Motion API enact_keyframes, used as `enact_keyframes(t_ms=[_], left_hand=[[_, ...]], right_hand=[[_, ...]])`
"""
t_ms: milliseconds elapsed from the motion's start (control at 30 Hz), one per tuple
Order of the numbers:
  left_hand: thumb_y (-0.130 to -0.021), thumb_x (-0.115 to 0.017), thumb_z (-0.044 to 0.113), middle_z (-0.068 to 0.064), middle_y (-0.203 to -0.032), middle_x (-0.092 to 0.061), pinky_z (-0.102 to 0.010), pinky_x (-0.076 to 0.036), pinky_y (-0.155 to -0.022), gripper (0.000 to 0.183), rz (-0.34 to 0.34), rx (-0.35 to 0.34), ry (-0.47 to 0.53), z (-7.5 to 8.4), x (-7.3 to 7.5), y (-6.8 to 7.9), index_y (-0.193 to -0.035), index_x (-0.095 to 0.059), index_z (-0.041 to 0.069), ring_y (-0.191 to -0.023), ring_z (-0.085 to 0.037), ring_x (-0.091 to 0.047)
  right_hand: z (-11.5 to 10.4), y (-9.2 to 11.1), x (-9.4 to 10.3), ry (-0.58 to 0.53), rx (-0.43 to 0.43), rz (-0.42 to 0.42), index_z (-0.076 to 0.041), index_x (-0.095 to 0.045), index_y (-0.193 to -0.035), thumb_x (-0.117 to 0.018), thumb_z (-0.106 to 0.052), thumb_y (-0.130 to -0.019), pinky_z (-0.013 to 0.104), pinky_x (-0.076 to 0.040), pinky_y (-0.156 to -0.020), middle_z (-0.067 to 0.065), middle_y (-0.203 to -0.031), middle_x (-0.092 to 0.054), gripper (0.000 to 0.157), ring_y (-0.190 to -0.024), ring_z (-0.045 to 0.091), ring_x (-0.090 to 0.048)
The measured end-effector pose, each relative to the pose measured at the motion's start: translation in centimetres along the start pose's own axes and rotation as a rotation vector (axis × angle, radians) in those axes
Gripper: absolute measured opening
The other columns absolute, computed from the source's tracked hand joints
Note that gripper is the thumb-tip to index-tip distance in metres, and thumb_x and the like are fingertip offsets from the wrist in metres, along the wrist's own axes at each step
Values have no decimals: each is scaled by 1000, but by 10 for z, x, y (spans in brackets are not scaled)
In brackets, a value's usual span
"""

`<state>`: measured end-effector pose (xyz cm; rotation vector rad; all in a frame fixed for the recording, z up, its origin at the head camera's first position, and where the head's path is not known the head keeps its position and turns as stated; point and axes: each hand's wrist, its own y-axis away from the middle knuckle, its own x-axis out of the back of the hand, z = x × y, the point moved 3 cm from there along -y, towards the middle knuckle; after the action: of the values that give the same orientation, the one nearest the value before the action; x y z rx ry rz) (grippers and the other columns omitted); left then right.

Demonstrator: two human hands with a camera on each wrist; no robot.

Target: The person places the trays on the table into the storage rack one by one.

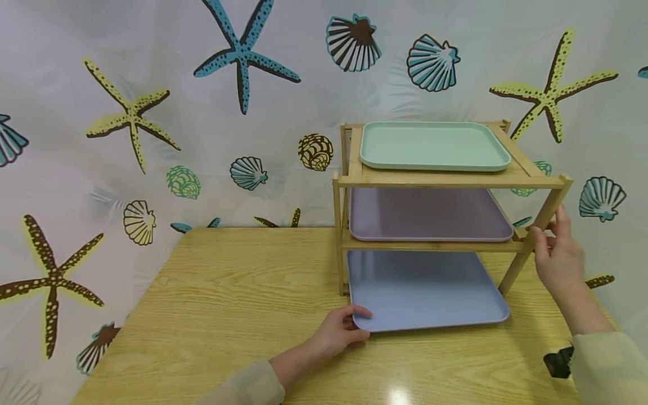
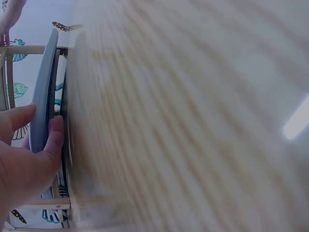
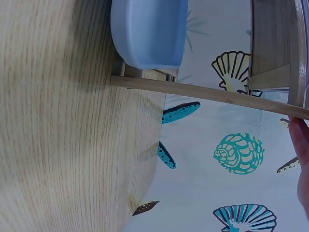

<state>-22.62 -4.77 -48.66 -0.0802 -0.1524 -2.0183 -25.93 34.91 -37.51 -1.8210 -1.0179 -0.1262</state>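
Observation:
My left hand (image 1: 334,333) pinches the front left corner of a blue tray (image 1: 425,292). In the left wrist view the thumb lies on the rim of the blue tray (image 2: 42,92) and the fingers are beneath it. This tray sits in the lowest level of a wooden rack (image 1: 450,181), with its front edge sticking out past the rack's front. My right hand (image 1: 559,253) holds the rack's front right post, thumb and fingers on either side. Only part of the right hand (image 3: 301,159) shows in the right wrist view, touching the post.
A mint green tray (image 1: 435,146) lies on the rack's top and a mauve tray (image 1: 430,214) on its middle shelf. The rack stands on a wood-grain table (image 1: 228,292). Behind hangs a curtain (image 1: 283,140) printed with shells and starfish.

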Motion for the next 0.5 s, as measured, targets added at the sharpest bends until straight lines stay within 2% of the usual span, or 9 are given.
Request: enact_keyframes(t_ms=[133, 233, 333, 500], left_hand=[[-90, -65, -1, -3, -84, -62, -24, -49, -62, 15, 6, -53, -150, -1, 3, -3, -105, -64, -4, -71, -13, -58], [-91, -66, 3, -4, -84, -64, -24, -49, -60, 8, 29, -80, -228, -2, 6, -6, -98, -66, -2, -72, -16, -60], [-90, -66, 2, -7, -83, -65, -26, -52, -60, 7, 52, -90, -236, -2, 9, -10, -96, -66, -3, -71, -20, -62], [-91, -65, 0, -11, -83, -66, -29, -53, -62, 6, 88, -92, -211, -3, 12, -16, -96, -65, -3, -69, -18, -61]], right_hand=[[-1, -1, 1, 2, -2, -2, -10, -23, -150, -52, -2, -99, -3, -26, -68, 34, -105, -59, 59, -80, 54, -62], [-1, -1, 1, -1, -1, 3, -10, -23, -150, -52, -2, -99, -3, -26, -68, 34, -104, -59, 59, -81, 55, -62], [-1, 0, 1, 0, -5, 5, -10, -23, -150, -52, -3, -99, -3, -26, -68, 33, -105, -59, 59, -83, 55, -62], [-1, 0, 1, 2, -16, -3, -13, -22, -151, -50, -6, -101, -3, -25, -70, 34, -106, -58, 58, -85, 54, -62]])
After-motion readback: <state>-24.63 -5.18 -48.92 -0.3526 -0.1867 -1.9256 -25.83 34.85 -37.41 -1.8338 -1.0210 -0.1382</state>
